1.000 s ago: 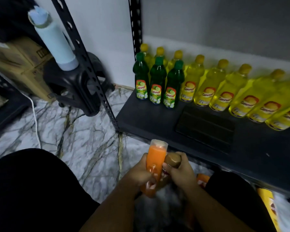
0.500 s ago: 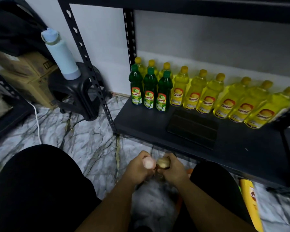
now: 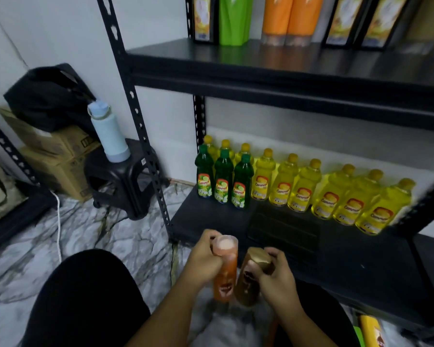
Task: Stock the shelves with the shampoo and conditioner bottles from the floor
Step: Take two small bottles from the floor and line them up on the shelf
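Orange bottle (image 3: pixel 224 281) with a pale see-through cap sits in the left hand (image 3: pixel 204 261), fingers wrapped round its upper part. Right hand (image 3: pixel 278 284) grips a brown bottle (image 3: pixel 247 284) just under its gold cap. Both are held upright, side by side, low over the marble floor (image 3: pixel 98 236) just in front of the lower shelf (image 3: pixel 361 266); can't tell if they actually touch.

At the back of that shelf there's a row of yellow bottles (image 3: pixel 303 191) with three green bottles (image 3: pixel 223 181) at the left end, plus a flat black thing (image 3: pixel 283 234) lying in front of them. The upper shelf (image 3: pixel 236 56) already has orange, green and yellow packs standing on it. Another yellow bottle (image 3: pixel 371 331) lies on the floor at the bottom right. Off to the left, a pale blue water bottle (image 3: pixel 108 134) stands on a black stool (image 3: pixel 120 179), next to cardboard boxes (image 3: pixel 58 156).
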Demonstrator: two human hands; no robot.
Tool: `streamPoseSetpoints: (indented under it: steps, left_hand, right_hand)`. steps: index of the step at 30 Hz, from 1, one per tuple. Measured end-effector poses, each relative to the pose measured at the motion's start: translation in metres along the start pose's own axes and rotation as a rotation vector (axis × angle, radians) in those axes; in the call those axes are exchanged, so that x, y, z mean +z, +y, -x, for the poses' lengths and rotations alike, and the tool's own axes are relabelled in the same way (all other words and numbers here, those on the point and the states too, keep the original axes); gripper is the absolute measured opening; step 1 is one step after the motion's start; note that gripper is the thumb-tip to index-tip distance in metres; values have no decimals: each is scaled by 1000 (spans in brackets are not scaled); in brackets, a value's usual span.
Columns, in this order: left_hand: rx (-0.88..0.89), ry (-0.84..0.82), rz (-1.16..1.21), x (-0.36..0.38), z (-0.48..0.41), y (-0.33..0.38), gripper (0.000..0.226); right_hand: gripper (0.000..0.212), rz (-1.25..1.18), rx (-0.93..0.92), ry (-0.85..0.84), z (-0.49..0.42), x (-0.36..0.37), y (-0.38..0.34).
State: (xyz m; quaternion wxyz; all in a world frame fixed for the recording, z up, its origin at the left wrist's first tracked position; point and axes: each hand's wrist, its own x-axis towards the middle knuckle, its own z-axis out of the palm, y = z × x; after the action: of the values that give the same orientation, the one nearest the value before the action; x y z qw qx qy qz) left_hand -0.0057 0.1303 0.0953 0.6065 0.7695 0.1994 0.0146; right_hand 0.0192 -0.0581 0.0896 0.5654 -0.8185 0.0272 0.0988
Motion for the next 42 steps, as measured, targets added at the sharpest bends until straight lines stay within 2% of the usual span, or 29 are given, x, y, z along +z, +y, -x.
streamPoseSetpoints:
  steps: [6,13,17,23,26,29,34,36,38,40,42]
  left_hand:
    - [331,-9,213,-20,15,147,48]
    - [705,-11,354,-41,55,314,46]
    - [830,-29,421,-47,69,388,54]
    - [933,-12,438,-56,63,469,39]
    - [929,42,379,-53,50,489,36]
    - [859,59,351,-46,30,492,25]
    - [822,40,317,-41,1,491,45]
    - [810,-12,205,-46,-9,484,61]
    - [762,-86,42,-51,-17,468,81]
    - [746,-146,-18,-56,-23,452,81]
    - [734,-156,-19,-60,-30,445,76]
  right_hand:
    - [34,-291,-306,32,6,-68,-124]
    - [36,-270,-682,22,27,-144,-275]
    - [30,-323,-791,28,35,-177,-347]
    - [32,-426,-858,34,33,-207,-442]
    - [31,-298,-908,104,21,-211,-466]
    - [25,-276,-880,104,-3,-210,-467]
    - [37,-250,-822,88,-31,-205,-454]
    - [50,-154,-803,37,-38,-207,-444]
    - [69,-38,-743,-92,-47,-209,-425]
    - [78,-2,-674,-213,-54,-211,-404]
    - [79,36,-620,-237,-62,-211,-391]
